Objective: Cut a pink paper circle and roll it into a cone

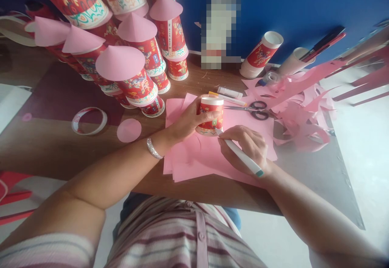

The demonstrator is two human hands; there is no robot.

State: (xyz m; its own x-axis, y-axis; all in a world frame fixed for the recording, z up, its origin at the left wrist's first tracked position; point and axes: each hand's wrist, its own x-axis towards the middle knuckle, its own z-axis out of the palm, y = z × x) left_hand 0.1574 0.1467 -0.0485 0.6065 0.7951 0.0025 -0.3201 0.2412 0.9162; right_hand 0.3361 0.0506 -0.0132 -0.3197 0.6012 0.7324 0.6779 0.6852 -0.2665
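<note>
My left hand (190, 119) is wrapped round a red printed paper cup (210, 115) that stands upside down on a stack of pink paper sheets (197, 158). My right hand (246, 145) grips a white pen (240, 154), whose tip touches the paper at the cup's rim. A silver bracelet (152, 148) sits on my left wrist.
A pile of red cups topped with pink paper cones (127, 63) fills the back left. A cut pink circle (129, 130) and a cup rim ring (89, 120) lie on the wooden table (48, 146). Scissors (253, 109), a glue stick (230, 93), pink scraps (300, 114) and more cups (261, 53) lie at right.
</note>
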